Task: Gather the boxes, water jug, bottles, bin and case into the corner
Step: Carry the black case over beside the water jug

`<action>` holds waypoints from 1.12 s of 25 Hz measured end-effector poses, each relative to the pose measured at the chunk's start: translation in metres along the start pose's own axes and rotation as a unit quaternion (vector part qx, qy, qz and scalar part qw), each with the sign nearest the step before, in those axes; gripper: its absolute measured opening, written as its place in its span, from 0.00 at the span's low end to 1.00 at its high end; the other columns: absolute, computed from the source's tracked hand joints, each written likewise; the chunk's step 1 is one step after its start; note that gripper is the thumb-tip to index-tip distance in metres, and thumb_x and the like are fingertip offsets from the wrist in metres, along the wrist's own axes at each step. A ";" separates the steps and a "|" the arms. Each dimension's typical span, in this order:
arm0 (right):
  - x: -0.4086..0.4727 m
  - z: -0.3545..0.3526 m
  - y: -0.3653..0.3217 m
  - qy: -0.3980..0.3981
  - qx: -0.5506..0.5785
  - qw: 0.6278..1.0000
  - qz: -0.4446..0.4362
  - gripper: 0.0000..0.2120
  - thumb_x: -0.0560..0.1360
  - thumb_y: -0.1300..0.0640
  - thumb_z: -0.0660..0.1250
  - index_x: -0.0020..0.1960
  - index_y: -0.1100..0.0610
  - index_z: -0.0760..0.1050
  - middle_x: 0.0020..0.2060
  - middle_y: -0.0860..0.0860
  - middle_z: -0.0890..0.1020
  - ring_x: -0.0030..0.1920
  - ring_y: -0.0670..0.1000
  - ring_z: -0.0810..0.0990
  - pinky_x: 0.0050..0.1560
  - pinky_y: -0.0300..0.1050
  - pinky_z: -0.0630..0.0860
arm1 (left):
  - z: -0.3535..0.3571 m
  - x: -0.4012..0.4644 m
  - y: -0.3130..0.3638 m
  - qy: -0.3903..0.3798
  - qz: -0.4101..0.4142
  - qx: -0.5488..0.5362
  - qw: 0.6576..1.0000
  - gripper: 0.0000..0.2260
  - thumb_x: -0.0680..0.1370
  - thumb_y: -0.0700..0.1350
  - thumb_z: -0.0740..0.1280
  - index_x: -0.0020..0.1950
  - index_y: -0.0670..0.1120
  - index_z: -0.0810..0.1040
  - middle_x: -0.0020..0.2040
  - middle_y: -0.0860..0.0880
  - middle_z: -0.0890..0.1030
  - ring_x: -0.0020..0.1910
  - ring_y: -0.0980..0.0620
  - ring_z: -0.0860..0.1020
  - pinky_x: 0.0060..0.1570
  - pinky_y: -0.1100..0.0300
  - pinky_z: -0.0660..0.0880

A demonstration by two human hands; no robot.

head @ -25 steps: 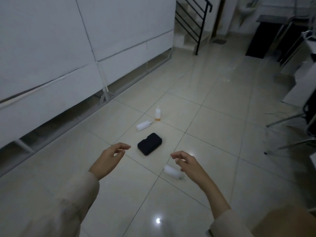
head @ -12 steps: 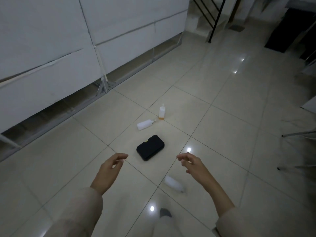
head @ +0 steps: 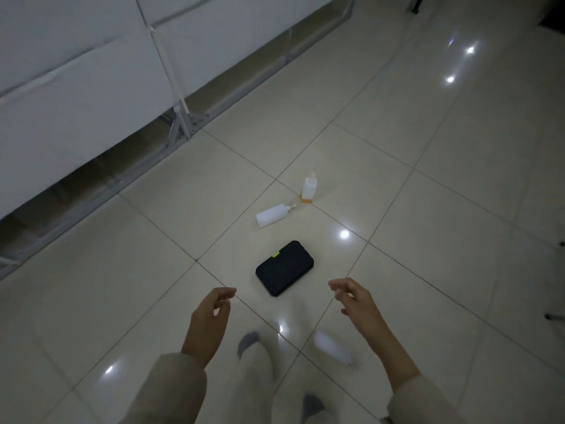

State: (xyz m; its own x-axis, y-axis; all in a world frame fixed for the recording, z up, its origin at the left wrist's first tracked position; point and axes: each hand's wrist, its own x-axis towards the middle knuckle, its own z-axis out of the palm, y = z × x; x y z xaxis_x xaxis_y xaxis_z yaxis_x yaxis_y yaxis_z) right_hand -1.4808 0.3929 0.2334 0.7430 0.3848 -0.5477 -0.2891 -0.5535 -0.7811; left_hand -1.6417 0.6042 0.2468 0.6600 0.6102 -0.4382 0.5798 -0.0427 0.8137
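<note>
A flat black case (head: 285, 268) with a small green mark lies on the tiled floor ahead of me. Beyond it a white bottle (head: 273, 214) lies on its side, and a second white bottle with an orange base (head: 308, 188) stands upright. A third white bottle (head: 332, 347) lies blurred on the floor below my right wrist. My left hand (head: 209, 319) and my right hand (head: 356, 305) hover above the floor on either side of the case, fingers loosely curled and apart, holding nothing.
White panels on a metal frame (head: 183, 127) run along the left, with a gap beneath. My legs and grey-socked feet (head: 249, 344) show at the bottom. A thin chair leg (head: 555, 317) reaches in at the right edge. Glossy tiles reflect ceiling lights.
I have stepped forward and the view has tilted down. The case and bottles now sit closer and lower, and my feet have come into view. Both hands stay empty.
</note>
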 end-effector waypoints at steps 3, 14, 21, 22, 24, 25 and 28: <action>0.071 0.031 0.023 0.029 0.025 0.999 0.035 0.11 0.78 0.64 0.58 0.52 0.53 0.75 0.50 0.47 0.78 0.50 0.44 0.75 0.51 0.38 0.71 | 0.019 0.070 -0.023 -0.003 -0.022 0.007 1.000 0.10 0.78 0.36 0.58 0.55 0.44 0.76 0.54 0.47 0.78 0.50 0.58 0.74 0.43 0.77 0.67; 0.373 0.109 0.224 0.032 -0.072 0.996 0.030 0.15 0.76 0.67 0.60 0.61 0.57 0.70 0.58 0.56 0.74 0.57 0.50 0.72 0.61 0.41 0.69 | 0.199 0.302 -0.241 -0.025 -0.132 0.005 0.991 0.14 0.78 0.40 0.60 0.64 0.46 0.67 0.59 0.47 0.71 0.56 0.49 0.71 0.56 0.61 0.67; 0.516 0.125 0.313 -0.007 -0.210 0.976 0.056 0.29 0.73 0.44 0.65 0.69 0.52 0.61 0.64 0.54 0.71 0.64 0.57 0.71 0.63 0.55 0.69 | 0.278 0.397 -0.349 0.042 -0.243 -0.078 0.966 0.30 0.71 0.57 0.67 0.65 0.39 0.67 0.62 0.42 0.73 0.57 0.45 0.75 0.61 0.47 0.73; 0.524 0.122 0.318 -0.027 -0.191 0.979 0.067 0.30 0.72 0.43 0.66 0.69 0.52 0.62 0.62 0.52 0.72 0.62 0.55 0.72 0.61 0.51 0.70 | 0.286 0.402 -0.357 0.054 -0.265 -0.096 0.958 0.31 0.70 0.59 0.68 0.64 0.39 0.68 0.61 0.42 0.74 0.56 0.45 0.76 0.60 0.46 0.74; 0.531 0.117 0.322 -0.043 -0.136 0.986 0.091 0.30 0.69 0.43 0.69 0.67 0.53 0.66 0.55 0.48 0.73 0.55 0.49 0.73 0.53 0.42 0.70 | 0.301 0.406 -0.366 0.091 -0.297 -0.137 0.941 0.32 0.70 0.57 0.69 0.65 0.40 0.65 0.60 0.47 0.73 0.56 0.47 0.74 0.60 0.49 0.73; 0.532 0.115 0.322 -0.036 -0.117 0.988 0.098 0.30 0.68 0.43 0.70 0.66 0.54 0.67 0.53 0.47 0.73 0.53 0.48 0.72 0.51 0.41 0.69 | 0.306 0.407 -0.365 0.108 -0.305 -0.156 0.933 0.32 0.70 0.55 0.70 0.66 0.42 0.63 0.59 0.48 0.71 0.56 0.48 0.73 0.61 0.50 0.72; 0.522 0.112 0.324 -0.010 -0.061 0.990 0.123 0.32 0.65 0.42 0.73 0.64 0.53 0.67 0.54 0.48 0.72 0.53 0.49 0.73 0.51 0.42 0.72 | 0.305 0.402 -0.354 0.119 -0.306 -0.206 0.922 0.34 0.69 0.50 0.73 0.69 0.47 0.59 0.58 0.50 0.69 0.55 0.49 0.71 0.59 0.53 0.71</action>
State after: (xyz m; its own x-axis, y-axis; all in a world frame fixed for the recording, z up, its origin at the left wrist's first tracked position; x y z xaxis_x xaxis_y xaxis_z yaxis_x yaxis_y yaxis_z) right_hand -1.2546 0.4965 -0.3391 0.6458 0.2415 -0.7243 -0.3847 -0.7165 -0.5819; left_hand -1.4355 0.6235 -0.3335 0.1173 0.5791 -0.8068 0.5464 0.6408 0.5393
